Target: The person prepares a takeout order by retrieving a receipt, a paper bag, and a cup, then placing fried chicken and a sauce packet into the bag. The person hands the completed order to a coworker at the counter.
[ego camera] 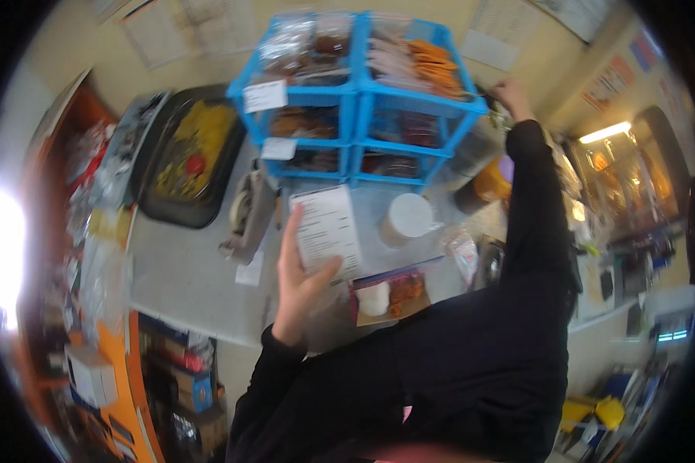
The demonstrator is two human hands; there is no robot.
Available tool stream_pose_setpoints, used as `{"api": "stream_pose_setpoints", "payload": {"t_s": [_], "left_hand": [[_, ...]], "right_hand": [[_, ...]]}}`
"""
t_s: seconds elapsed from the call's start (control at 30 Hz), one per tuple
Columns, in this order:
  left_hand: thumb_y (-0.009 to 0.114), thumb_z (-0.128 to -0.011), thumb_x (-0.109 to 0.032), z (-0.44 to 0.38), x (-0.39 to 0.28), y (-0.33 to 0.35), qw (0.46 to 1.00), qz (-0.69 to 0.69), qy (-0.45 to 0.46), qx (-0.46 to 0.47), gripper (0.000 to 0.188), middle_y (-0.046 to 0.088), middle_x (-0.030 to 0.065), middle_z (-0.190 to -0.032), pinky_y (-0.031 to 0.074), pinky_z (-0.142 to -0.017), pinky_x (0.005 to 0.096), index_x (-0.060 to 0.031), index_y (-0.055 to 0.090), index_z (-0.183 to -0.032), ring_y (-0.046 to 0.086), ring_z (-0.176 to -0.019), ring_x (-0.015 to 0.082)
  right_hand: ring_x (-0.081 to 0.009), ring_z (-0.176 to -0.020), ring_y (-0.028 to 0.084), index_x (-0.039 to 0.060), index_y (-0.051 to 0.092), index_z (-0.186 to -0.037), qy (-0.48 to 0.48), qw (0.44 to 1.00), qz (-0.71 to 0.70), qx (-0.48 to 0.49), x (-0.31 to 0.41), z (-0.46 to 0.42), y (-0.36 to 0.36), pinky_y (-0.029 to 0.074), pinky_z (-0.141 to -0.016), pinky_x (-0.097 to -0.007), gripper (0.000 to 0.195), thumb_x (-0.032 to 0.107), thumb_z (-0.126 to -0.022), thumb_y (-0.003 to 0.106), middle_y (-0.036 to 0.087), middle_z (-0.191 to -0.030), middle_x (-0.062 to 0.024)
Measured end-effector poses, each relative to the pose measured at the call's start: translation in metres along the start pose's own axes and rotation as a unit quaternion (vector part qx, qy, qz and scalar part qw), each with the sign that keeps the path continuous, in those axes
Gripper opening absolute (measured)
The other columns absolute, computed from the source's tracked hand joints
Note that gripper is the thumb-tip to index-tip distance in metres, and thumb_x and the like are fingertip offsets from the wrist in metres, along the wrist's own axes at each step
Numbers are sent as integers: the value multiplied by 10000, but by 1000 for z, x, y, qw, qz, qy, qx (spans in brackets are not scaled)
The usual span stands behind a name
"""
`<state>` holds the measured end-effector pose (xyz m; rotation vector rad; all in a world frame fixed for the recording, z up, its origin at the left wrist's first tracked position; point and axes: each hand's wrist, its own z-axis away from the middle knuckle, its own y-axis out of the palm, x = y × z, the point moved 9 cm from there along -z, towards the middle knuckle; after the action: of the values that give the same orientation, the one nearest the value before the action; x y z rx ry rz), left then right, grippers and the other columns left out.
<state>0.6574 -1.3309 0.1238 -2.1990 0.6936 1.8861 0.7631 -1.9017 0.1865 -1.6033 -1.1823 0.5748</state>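
Note:
A printed paper slip [326, 231] rests between the thumb and fingers of my left hand [301, 278], held over the counter. My right arm stretches far forward, and my right hand [512, 98] is beside the right rim of a blue plastic basket stack [356, 98]. Blur hides whether its fingers hold anything. Just right of the slip stands a tub with a white lid [410, 214]. Close in front of my body lies an open box of food [376, 298], with a white piece and reddish-brown pieces inside.
Left on the counter [179, 272] are a black tray of yellow food [200, 144] and a tape dispenser [249, 208]. Bottles [486, 182] and a plastic bag [462, 252] stand right. A lit glass-fronted oven or display [619, 173] is farther right; orange shelving [124, 347] flanks the left.

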Motion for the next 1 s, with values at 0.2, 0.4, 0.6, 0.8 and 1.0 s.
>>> {"api": "stream_pose_setpoints", "payload": {"t_s": [0.2, 0.4, 0.6, 0.8, 1.0], "left_hand": [[614, -707, 89, 4, 6, 16, 999, 30, -28, 18, 846, 509, 137, -1246, 459, -919, 339, -35, 221, -1447, 545, -1098, 204], [609, -694, 85, 13, 1, -9, 998, 8, -41, -41, 853, 461, 139, -1292, 443, -943, 354, -30, 223, -1446, 511, -1140, 214], [599, -704, 105, 16, 5, -10, 998, 2, -24, -50, 845, 515, 124, -1242, 463, -908, 322, -46, 229, -1448, 558, -1076, 191], [604, -703, 106, 17, 8, -19, 996, -11, -38, -83, 842, 499, 123, -1255, 464, -905, 313, -41, 236, -1445, 552, -1081, 188], [608, -700, 105, 17, 11, -22, 996, -17, -23, -81, 841, 484, 132, -1269, 465, -904, 311, -38, 241, -1443, 542, -1095, 188]], "right_hand": [[-205, -609, 653, 3, 669, -737, 71, 991, -116, -6, -126, 4, 0, 528, -548, -292, 183, 145, -819, 589, 671, -747, -109], [-192, -604, 645, 3, 658, -786, 122, 982, -130, 68, -48, 10, 8, 496, -531, -306, 111, 78, -774, 576, 669, -726, -107], [-177, -598, 591, 23, 634, -726, -69, 992, -29, -99, -19, 40, -16, 461, -558, -333, 97, 68, -760, 555, 592, -596, -48], [-224, -651, 607, -31, 594, -840, 123, 966, -182, 134, -69, 6, 114, 530, -575, -380, 179, 130, -847, 517, 630, -830, -138], [-256, -766, 621, -42, 542, -1068, 149, 932, -326, 47, -110, -1, 94, 550, -596, -402, 384, 300, -915, 462, 601, -1002, -158]]}}
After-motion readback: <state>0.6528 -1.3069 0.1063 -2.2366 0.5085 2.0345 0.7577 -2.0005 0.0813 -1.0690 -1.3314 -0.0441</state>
